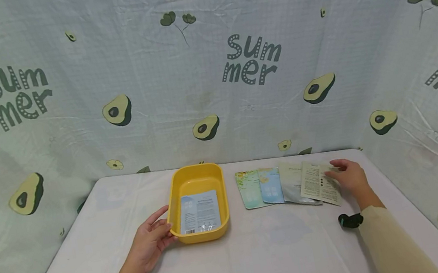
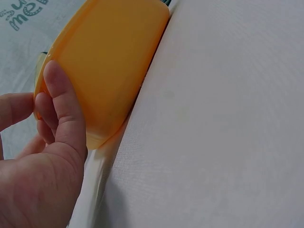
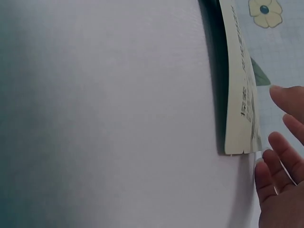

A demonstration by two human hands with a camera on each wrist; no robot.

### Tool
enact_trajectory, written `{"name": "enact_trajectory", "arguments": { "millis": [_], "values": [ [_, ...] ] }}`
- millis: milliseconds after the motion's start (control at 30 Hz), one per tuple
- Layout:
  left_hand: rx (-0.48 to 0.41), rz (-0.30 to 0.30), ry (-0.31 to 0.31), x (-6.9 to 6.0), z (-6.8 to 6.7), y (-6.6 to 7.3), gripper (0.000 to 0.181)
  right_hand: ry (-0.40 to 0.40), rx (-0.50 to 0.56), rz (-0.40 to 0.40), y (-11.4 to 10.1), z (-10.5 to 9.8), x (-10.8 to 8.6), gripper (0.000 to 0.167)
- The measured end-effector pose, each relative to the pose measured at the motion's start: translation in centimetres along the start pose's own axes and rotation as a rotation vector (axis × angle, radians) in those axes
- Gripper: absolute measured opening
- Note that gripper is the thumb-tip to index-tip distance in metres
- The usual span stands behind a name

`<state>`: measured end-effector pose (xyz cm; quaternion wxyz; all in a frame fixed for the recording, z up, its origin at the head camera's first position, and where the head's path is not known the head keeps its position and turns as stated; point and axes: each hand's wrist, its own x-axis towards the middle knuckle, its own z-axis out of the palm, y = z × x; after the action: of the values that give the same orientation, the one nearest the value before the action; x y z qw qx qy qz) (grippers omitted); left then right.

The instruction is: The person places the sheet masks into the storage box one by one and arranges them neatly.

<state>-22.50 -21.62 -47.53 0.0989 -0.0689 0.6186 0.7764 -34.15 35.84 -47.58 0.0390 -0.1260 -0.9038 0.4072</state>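
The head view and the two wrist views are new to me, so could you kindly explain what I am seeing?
There is no robot here: a person works with two bare hands. The widest picture comes from a camera on the head, looking forward and down; the other two come from cameras on the wrists, each facing that hand's work.

On the white table sits a yellow tray with a pale blue packet lying inside. To its right, four packets overlap in a row: green, blue, silvery and cream.

The left hand holds the tray's rim. The right hand is at the cream packet, fingers apart, with no grip visible.
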Motion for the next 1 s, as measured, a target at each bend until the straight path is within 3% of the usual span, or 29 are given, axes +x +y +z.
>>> {"name": "enact_trajectory", "arguments": {
  "millis": [333,1000],
  "values": [
    [-0.012,-0.01,-0.002,0.2,0.1,0.0,0.065,-0.052,-0.101,-0.016,0.7,-0.5,0.9,0.063],
    [-0.028,-0.015,-0.011,0.0,0.1,0.0,0.066,-0.157,-0.113,0.053,-0.1,-0.6,2.1,0.075]
  ]
}}
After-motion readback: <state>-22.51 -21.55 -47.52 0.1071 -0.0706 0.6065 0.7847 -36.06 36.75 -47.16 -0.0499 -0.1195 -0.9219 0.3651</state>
